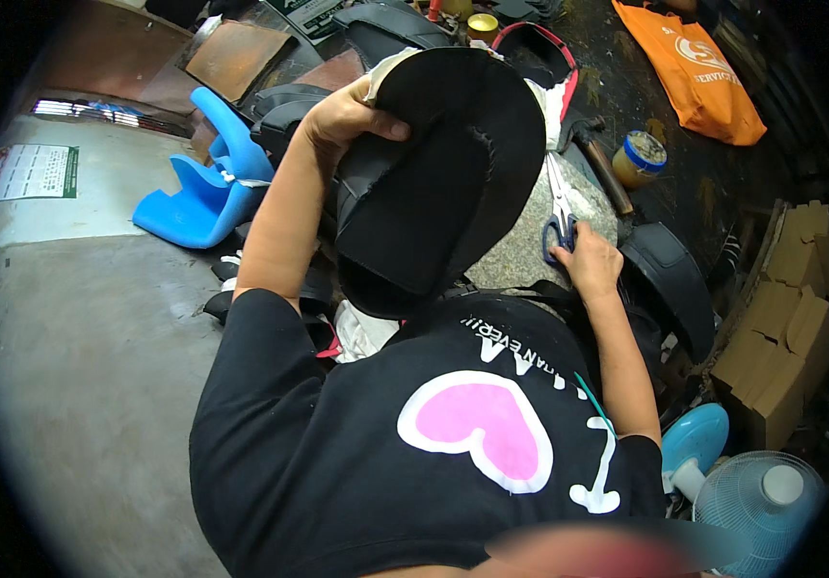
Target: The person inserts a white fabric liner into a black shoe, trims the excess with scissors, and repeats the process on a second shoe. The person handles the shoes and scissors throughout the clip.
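Black shell (414, 231), curved, raised before the chest in the left hand (349, 120); hand closed on the upper left rim, thumb flat on the near face, fingers mostly hidden behind. Judged weak point: a single edge grip, so the broad free end could swing or slip should the thumb ease. Scissors (560, 207), blue-handled, at the right hand (590, 262); fingers bent closely about the handles, whether through the loops cannot be told; blades point away from the body. Judged hazard: tips near the shell's right edge and the white cloth (551, 108) just beyond, either of which could be nicked by a careless turn of the wrist. Stone (513, 241), grey, beneath the scissors and between the hands; may dull the blades if they scrape it. Hammer (606, 177), just beyond the right hand; handle liable to a knock from an outward sweep. Jar (640, 160), blue-topped, past the hammer; could tip if the hammer were shoved against it. Pad (670, 279), black, right of the right wrist; could catch the forearm. Bag (692, 75), orange, farther out beyond the right hand. Form (207, 183), blue, left of the left forearm.
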Available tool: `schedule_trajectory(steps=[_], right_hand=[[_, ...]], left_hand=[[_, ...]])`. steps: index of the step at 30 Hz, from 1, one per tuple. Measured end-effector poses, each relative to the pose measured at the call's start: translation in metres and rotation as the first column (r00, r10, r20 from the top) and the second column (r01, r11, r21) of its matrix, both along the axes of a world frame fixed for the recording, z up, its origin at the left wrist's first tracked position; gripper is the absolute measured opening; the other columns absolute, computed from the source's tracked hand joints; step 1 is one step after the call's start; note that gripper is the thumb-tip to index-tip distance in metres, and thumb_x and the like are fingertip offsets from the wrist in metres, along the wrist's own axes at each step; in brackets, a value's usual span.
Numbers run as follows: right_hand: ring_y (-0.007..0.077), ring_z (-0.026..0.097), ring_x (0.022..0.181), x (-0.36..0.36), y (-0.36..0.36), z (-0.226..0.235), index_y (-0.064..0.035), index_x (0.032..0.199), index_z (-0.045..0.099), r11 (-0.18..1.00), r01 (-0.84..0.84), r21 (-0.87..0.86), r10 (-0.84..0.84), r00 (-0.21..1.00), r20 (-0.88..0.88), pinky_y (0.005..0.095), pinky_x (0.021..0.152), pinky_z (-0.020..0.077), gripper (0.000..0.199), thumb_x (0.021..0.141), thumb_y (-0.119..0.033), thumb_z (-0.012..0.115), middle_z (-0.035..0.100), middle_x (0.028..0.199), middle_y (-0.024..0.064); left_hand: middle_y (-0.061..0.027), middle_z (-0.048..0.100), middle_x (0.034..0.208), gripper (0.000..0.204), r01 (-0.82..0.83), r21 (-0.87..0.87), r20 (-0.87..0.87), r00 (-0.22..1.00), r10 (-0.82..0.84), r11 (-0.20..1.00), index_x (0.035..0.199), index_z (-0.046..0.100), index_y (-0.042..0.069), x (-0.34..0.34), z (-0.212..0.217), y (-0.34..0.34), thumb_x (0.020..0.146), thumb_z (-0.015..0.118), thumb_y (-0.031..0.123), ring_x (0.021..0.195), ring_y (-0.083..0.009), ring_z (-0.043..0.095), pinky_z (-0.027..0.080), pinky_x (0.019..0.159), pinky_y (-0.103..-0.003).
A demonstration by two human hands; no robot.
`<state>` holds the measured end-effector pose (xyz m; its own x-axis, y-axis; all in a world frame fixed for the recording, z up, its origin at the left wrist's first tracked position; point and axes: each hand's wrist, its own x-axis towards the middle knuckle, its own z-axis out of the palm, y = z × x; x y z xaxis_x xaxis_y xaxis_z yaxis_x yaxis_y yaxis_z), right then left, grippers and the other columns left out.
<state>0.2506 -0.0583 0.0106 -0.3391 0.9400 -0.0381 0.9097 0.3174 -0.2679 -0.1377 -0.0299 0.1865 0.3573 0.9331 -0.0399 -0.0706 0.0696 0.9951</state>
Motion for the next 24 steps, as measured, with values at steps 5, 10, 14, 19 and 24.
schedule_trajectory(steps=[5,10,14,19,24], right_hand=[[0.0305,0.071,0.079,0.013,0.016,0.007,-0.0066,0.087,0.068,0.948,0.132,-0.291,-0.187,0.967,-0.172,0.0409,0.069,0.0531,0.023,0.074,-0.025,0.072,0.072,0.08,0.0152],[0.0103,0.06,0.076,0.02,-0.015,0.04,-0.0004,0.105,0.062,0.577,-0.511,-0.637,-0.505,0.39,-0.77,0.0239,0.068,0.0452,0.035,0.08,-0.023,0.072,0.066,0.083,0.0037],[0.011,0.058,0.079,0.013,-0.031,0.083,-0.0008,0.112,0.058,0.636,-0.607,-0.477,-0.446,0.215,-0.869,0.0252,0.074,0.0459,0.072,0.07,-0.052,0.083,0.06,0.083,0.002],[0.0152,0.062,0.077,0.001,-0.026,0.117,-0.0009,0.107,0.059,0.824,-0.489,-0.285,-0.06,0.426,-0.903,0.0281,0.075,0.049,0.055,0.068,-0.034,0.078,0.061,0.082,0.0054],[0.0175,0.064,0.073,-0.008,-0.027,0.122,-0.0001,0.097,0.062,0.902,-0.362,-0.236,-0.014,0.521,-0.853,0.0283,0.073,0.0509,0.044,0.059,-0.014,0.076,0.061,0.08,0.007]], left_hand=[[-0.007,0.068,0.116,0.071,0.04,0.061,0.146,0.988,-0.048,0.997,0.127,0.061,0.003,-0.011,-0.006,-0.003,0.06,0.078,-0.006,0.111,-0.0222,0.061,0.039,0.108,-0.035],[-0.0084,0.069,0.114,0.068,0.067,0.01,0.21,0.975,-0.067,0.998,0.126,0.062,0.002,-0.016,-0.011,-0.006,0.059,0.077,-0.007,0.107,-0.0239,0.063,0.042,0.105,-0.037],[-0.0086,0.069,0.115,0.068,0.066,0.039,0.209,0.975,-0.072,0.997,0.126,0.061,0.002,-0.009,-0.017,-0.003,0.061,0.076,-0.007,0.109,-0.0241,0.063,0.042,0.106,-0.037],[-0.0086,0.068,0.117,0.07,0.102,0.022,0.223,0.969,-0.104,0.995,0.129,0.059,0.001,0.0,-0.02,0.0,0.061,0.077,-0.006,0.109,-0.0231,0.062,0.041,0.107,-0.037],[-0.0083,0.067,0.118,0.072,0.131,0.05,0.163,0.977,-0.137,0.99,0.13,0.059,0.002,0.005,-0.023,0.0,0.061,0.078,-0.005,0.11,-0.0225,0.062,0.04,0.107,-0.035]])
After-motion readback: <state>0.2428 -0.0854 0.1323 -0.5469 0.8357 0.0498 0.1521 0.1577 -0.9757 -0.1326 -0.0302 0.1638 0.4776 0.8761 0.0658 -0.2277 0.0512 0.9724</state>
